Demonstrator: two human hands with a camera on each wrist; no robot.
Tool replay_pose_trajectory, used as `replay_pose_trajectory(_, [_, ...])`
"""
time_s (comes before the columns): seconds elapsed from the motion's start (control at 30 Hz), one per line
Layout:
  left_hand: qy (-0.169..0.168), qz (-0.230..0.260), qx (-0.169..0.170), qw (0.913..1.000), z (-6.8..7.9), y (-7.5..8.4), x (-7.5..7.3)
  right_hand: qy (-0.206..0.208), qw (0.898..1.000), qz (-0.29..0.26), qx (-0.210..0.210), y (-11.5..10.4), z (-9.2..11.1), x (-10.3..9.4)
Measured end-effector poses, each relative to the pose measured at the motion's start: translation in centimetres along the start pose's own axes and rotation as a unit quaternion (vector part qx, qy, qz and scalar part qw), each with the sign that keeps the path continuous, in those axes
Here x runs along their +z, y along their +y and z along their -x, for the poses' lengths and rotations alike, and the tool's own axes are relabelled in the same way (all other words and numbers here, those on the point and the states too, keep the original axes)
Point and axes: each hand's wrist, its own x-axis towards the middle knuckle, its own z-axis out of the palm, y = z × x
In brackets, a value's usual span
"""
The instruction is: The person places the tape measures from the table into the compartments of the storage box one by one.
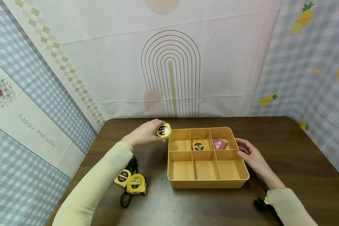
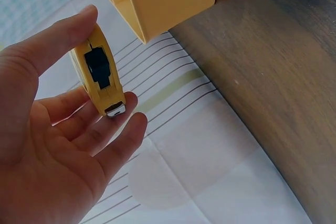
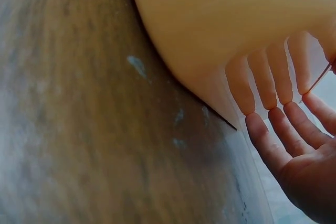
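Beside box (image 1: pixel 209 184) rim | left hand (image 1: pixel 147 133) pinches tape measure (image 1: pixel 164 131) (table (image 1: pixel 155 201) room leftward) | right hand (image 1: pixel 252 157) spread against box

We see a dark wood-grain worktop (image 1: pixel 186 207) before a white cloth (image 1: pixel 228 62) printed with nested arches (image 1: pixel 170 78); on our left, blue gingham (image 1: pixel 31 72) bearing "happy everyday" lettering (image 1: pixel 36 130); on our right, checked fabric (image 1: pixel 308 69) with yellow, green-topped shapes (image 1: pixel 303 21).

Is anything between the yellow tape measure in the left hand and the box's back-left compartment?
Only the box's left wall stands between the yellow tape measure in the left hand and the back-left compartment. Nothing else visible blocks it; whether the tape measure is above that wall's rim is unclear.
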Motion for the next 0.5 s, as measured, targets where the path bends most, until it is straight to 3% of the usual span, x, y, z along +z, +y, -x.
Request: replay_pose_trajectory(0.5, [-0.018, -0.023, 0.012, 0.9995, -0.71, 0.80, -0.16, -0.005, 1.000, -0.001, 0.004, 0.10, -0.12, -0.09])
